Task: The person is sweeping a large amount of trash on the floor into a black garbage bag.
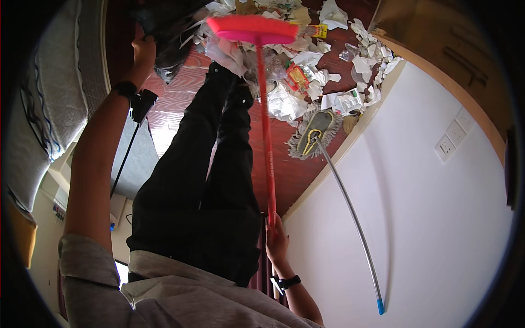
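My right hand (277,242) grips the red handle of a broom (265,123). The broom's pink head, with blurred red bristles, is over a spread of torn paper and plastic wrappers (283,98) on the reddish wood floor (264,164). At the upper left, my left hand (144,51) holds a black plastic bag (172,33) by its edge; the fingers are partly in shadow. The bag hangs beside the litter, and its inside is hidden. Among the scraps are a red-and-yellow packet (297,78) and clear plastic film.
A grey string mop (316,129) rests on the floor, its metal pole leaning along the white wall (410,213). Wall sockets (454,134) are at right, near a wooden furniture edge (447,86). A bed or mattress (61,90) borders the left side.
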`<state>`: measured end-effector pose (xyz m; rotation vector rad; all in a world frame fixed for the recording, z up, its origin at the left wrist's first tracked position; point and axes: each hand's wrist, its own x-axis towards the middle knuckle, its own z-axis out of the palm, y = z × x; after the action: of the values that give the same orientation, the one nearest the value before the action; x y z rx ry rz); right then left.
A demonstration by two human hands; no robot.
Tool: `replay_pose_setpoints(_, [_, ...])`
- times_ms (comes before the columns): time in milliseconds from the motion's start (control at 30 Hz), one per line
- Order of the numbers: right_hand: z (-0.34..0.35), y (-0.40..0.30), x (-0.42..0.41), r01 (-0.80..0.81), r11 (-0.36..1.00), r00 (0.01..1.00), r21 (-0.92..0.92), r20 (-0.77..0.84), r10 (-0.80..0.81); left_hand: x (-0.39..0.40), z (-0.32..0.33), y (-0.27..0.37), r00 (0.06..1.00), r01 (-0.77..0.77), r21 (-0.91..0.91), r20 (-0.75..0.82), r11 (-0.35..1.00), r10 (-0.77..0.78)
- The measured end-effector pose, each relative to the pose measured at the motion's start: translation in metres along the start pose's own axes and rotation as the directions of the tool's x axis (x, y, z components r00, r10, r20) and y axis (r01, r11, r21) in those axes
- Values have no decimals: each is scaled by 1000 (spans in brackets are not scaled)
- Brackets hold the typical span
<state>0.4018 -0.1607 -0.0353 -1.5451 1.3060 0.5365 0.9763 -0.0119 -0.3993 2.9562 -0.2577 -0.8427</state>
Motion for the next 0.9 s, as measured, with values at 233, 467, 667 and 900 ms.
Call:
replay_pose_setpoints(233, [-5,-22,46,49,999,999,-21,20,-49,-44,-13,82,990,-140,-826,-131,547,55])
replay_pose_setpoints(467, [-26,-9,76,-128,949,990,-289,-95,105,-41,-38,90,990,-20,-701,-114,712,-84])
replay_pose_setpoints(667, [-64,13,48,-365,881,931,-302,-111,348,-29,-62,74,907,-203,-692,-400,692,-134])
replay_pose_setpoints(900, [-136,31,-18,-294,872,952,-391,-204,229,-68,-119,49,869,-236,-758,-444,608,-217])
